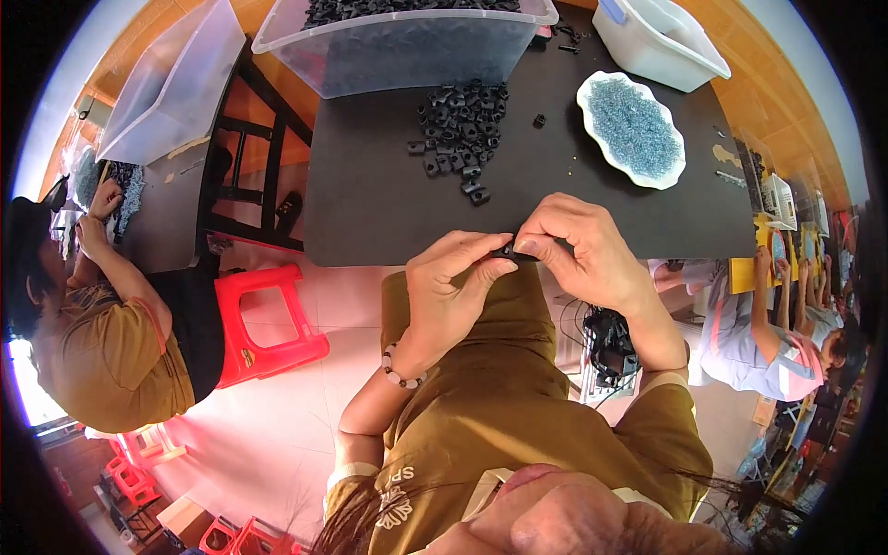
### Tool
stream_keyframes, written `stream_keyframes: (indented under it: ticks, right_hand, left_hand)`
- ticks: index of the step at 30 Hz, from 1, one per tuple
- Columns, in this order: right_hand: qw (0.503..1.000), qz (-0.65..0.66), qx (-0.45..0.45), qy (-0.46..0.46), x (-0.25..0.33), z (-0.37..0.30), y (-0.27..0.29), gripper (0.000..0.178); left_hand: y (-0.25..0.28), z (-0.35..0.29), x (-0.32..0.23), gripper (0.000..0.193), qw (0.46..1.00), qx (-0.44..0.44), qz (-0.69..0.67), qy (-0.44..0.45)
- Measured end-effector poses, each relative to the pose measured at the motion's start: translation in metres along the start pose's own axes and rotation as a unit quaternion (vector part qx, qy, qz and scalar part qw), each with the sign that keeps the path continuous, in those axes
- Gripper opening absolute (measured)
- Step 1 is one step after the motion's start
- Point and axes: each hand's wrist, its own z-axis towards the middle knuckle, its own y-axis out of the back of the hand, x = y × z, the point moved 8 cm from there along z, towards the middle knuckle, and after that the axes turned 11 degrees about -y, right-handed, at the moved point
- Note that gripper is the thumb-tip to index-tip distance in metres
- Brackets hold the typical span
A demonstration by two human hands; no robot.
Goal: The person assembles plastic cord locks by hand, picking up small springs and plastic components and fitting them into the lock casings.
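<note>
At the near edge of the dark table, my left hand (453, 282) and my right hand (578, 245) meet over a small black plastic part (507, 252). Thumb and forefinger of each hand pinch it from either side, and the fingertips hide much of it. Just beyond my hands lies a loose heap of small black plastic pieces (462, 129). Farther right rests a white scalloped dish (659, 178) filled with tiny blue-grey pieces (634, 125). One black piece (539, 120) lies alone between heap and dish.
A clear plastic bin (398, 69) of black pieces stands at the table's (370, 203) far side, with a white tub (671, 46) to its right. A red stool (277, 324) is on the left. Co-workers sit at the left (111, 351) and right (758, 333).
</note>
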Motion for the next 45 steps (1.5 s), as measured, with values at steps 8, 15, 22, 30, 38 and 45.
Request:
stream_keyframes:
  ticks: [8, 15, 22, 30, 38, 45]
  right_hand:
    - [0.988, 0.119, 0.01, -0.098, -0.016, 0.0, -0.017, 0.014]
    - [0.99, -0.055, -0.105, -0.081, -0.036, 0.029, 0.026, 0.016]
    - [0.917, -0.34, -0.201, -0.055, -0.067, 0.07, 0.039, 0.019]
    - [0.93, -0.311, -0.184, -0.061, -0.085, 0.085, 0.033, 0.014]
    - [0.968, -0.091, -0.166, -0.165, -0.086, 0.067, 0.028, 0.011]
    - [0.941, -0.286, -0.18, 0.011, -0.063, 0.059, 0.014, 0.01]
  left_hand:
    - [0.003, -0.004, 0.008, 0.025, 0.999, 0.002, -0.045, 0.008]
    - [0.008, -0.009, 0.012, 0.026, 0.992, -0.009, -0.114, 0.053]
    - [0.015, -0.01, 0.011, 0.025, 0.993, -0.034, -0.104, 0.036]
    - [0.021, -0.012, 0.016, 0.026, 0.99, -0.036, -0.123, 0.057]
    - [0.019, -0.011, 0.019, 0.026, 0.987, -0.033, -0.137, 0.076]
    - [0.018, -0.011, 0.017, 0.025, 0.991, -0.033, -0.119, 0.044]
